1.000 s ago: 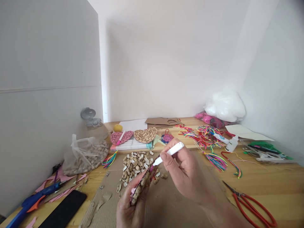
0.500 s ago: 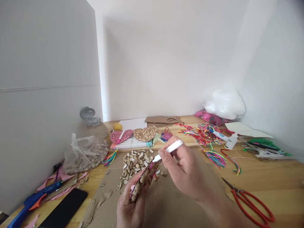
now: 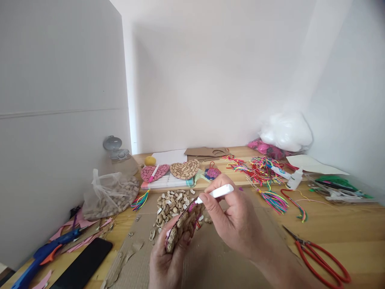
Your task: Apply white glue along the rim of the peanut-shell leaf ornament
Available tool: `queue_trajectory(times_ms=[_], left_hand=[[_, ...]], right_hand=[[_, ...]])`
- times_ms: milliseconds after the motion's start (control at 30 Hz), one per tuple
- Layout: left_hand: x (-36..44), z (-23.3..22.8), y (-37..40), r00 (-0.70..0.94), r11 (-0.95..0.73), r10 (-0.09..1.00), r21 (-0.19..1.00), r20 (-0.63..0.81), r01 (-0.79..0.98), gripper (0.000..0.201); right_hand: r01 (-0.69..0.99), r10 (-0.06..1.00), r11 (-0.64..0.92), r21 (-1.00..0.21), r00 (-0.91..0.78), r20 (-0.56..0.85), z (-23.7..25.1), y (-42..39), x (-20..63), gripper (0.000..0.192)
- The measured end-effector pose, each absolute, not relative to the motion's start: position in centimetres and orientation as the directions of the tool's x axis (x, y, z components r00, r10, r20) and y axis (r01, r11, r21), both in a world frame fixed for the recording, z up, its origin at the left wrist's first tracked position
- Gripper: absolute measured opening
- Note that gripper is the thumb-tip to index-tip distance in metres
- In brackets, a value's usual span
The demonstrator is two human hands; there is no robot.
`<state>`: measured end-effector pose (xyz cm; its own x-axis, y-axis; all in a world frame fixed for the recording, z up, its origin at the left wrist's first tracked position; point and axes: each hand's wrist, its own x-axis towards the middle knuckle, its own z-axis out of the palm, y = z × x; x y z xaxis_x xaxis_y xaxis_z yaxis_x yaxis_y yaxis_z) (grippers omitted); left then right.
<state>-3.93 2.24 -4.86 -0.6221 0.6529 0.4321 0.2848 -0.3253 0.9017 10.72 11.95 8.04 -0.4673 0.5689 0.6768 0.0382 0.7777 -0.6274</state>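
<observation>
1. Fingers of the left hand clasp a peanut-shell-covered cardboard piece, tilted up
2. Right hand pinches a white marker pen, tip touching its top edge; pink colouring looks barely begun
3. Beyond, loose peanut shells

I see a white marker with a pink tip against a tan peanut-shell heart. At two o'clock lie rainbow threads; at four, red-handled scissors; at eight, a blue glue gun.
</observation>
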Motion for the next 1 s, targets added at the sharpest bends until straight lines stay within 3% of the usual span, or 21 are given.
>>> queue_trajectory(times_ms=[433,767,1000], left_hand=[[-4.1,-5.5,2.2,-0.63,-0.329,0.659,0.911,0.411,0.251,0.034],[-3.7,-5.0,2.2,-0.65,-0.338,0.678,0.931,0.343,0.138,0.035],[-3.8,-4.5,2.1,-0.666,-0.301,0.696,0.951,0.268,0.068,0.043]], right_hand=[[0.053,0.584,0.77,-0.636,-0.46,0.669,8.4,11.9,10.8,0.017],[-0.039,0.666,0.62,-0.783,-0.502,0.552,9.3,11.5,11.0,0.023],[-0.009,0.673,0.637,-0.771,-0.482,0.561,8.3,12.0,10.6,0.023]])
